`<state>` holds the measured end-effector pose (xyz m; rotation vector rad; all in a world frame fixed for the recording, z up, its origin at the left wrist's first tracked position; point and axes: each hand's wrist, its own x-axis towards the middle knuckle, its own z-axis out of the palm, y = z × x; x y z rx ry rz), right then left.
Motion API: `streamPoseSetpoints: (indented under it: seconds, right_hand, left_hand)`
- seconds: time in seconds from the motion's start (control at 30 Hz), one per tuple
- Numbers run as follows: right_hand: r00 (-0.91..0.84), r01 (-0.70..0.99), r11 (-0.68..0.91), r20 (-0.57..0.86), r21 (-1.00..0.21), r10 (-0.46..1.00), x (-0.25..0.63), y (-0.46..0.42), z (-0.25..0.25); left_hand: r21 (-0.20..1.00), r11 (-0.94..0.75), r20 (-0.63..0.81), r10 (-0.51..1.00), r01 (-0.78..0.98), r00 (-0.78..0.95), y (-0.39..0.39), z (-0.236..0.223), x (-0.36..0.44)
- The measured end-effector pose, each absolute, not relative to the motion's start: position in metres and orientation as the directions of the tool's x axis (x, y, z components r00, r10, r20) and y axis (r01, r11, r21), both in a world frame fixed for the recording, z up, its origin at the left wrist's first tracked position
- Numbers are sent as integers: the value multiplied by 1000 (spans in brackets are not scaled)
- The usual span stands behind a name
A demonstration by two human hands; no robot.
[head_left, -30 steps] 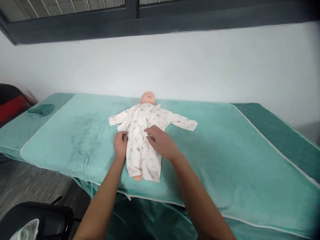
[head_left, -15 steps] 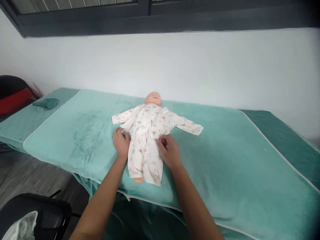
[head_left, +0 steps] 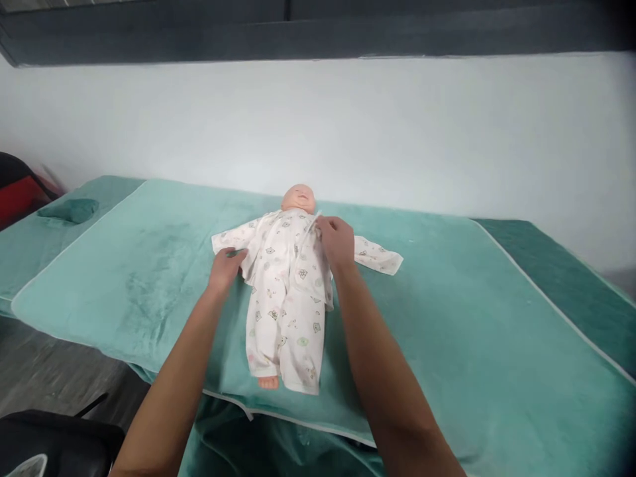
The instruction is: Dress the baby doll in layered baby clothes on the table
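Note:
A baby doll (head_left: 299, 198) lies on its back on the bed, dressed in a white printed baby shirt (head_left: 272, 250) and matching trousers (head_left: 301, 338). Both sleeves spread out sideways, and one foot (head_left: 269, 382) shows below a trouser leg. My right hand (head_left: 338, 242) is closed at the upper front of the shirt, its fingertips pinching the edge near the collar; it covers part of the shoulder and sleeve. Beside the shirt's left edge, just under the sleeve, my left hand (head_left: 226, 270) has its thumb and fingers slightly apart, fingertips at the cloth.
A green plush cover (head_left: 447, 318) with white piping spreads over the bed. At its left end is a dark green face hole or small cushion (head_left: 74, 210). A black chair (head_left: 59, 437) stands at the lower left, and a white wall (head_left: 397, 132) runs behind.
My right hand has moved from the shirt's lower front up to near the collar. My left hand has shifted slightly up and left along the side. The shirt front now lies more over the trousers' waist.

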<state>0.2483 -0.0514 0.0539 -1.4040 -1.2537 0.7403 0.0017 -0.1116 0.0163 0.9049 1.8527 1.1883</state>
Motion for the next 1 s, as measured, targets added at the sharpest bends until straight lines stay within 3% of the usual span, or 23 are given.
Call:
streamPoseSetpoints:
  seconds: [0.1, 0.2, 0.33, 0.4, 0.53, 0.67, 0.77, 0.83, 0.93, 1.0]
  right_hand:
    - [177, 236, 244, 289, -940, 941, 236, -38, 50]
    - [152, 112, 298, 312, -948, 938, 238, -41, 37]
    - [146, -11, 302, 298, -953, 943, 247, -46, 28]
    - [128, 31, 316, 317, -948, 940, 246, -48, 29]
    - [126, 65, 314, 320, -947, 939, 241, -49, 34]
    - [129, 32, 297, 299, -954, 946, 241, -50, 35]
    - [128, 27, 305, 306, -952, 943, 242, -49, 33]
    - [123, 9, 315, 313, -949, 942, 242, -47, 30]
    - [123, -17, 333, 328, -943, 936, 242, -43, 26]
    - [126, -8, 332, 328, -943, 936, 241, -43, 27]
  left_hand:
    - [925, 380, -369, 899, 3, -237, -110, 21, 3]
    - [896, 421, -431, 901, -137, -53, -113, 14, 6]
    - [921, 384, -381, 923, -69, 48, -116, 4, 11]
    - [956, 293, -293, 956, 1, -30, -117, 4, 14]
    - [982, 2, 62, 942, 190, -331, -116, 13, 19]
    - [987, -129, 154, 918, 92, -367, -119, 41, 34]
    - [959, -269, 283, 922, 91, -265, -127, 67, 58]
    - [920, -319, 349, 932, 229, -103, -135, 76, 76]
    - [743, -454, 398, 890, 492, 220, -147, 70, 96]
    - [601, -574, 455, 818, 556, 352, -156, 58, 100]
